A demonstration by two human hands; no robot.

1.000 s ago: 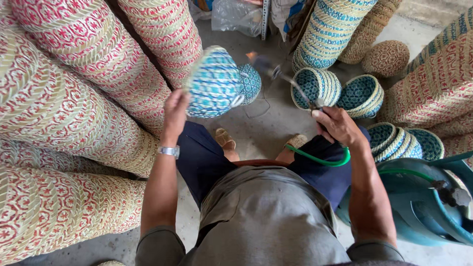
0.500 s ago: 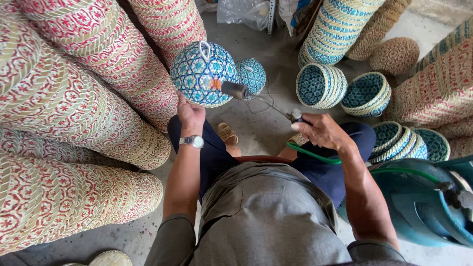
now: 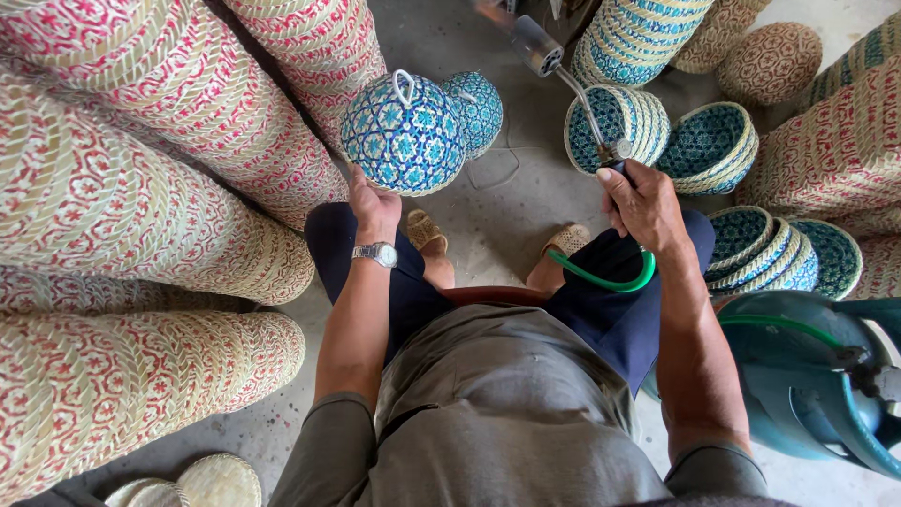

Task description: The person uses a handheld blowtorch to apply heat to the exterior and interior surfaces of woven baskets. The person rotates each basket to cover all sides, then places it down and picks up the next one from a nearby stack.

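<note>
My left hand (image 3: 374, 204) holds up a round blue-and-white woven basket lid (image 3: 404, 133) with a small loop handle on top. A second blue woven dome (image 3: 475, 110) lies just behind it. My right hand (image 3: 641, 199) grips the handle of a gas torch (image 3: 563, 77), whose metal nozzle points up and away to the left of the stacked bowls. A green hose (image 3: 605, 279) runs from the torch across my lap toward a teal gas cylinder (image 3: 798, 376) at my right side.
Tall stacks of red-and-cream woven baskets (image 3: 122, 188) lie along the left. Nested blue woven bowls (image 3: 713, 145) and another stack (image 3: 770, 249) sit at the right, with brown woven domes (image 3: 770, 61) behind. Flat woven lids (image 3: 216, 481) lie at the lower left.
The torch nozzle has swung away from the blue lid, up and to the right. My left hand has turned the lid so its loop handle faces me.
</note>
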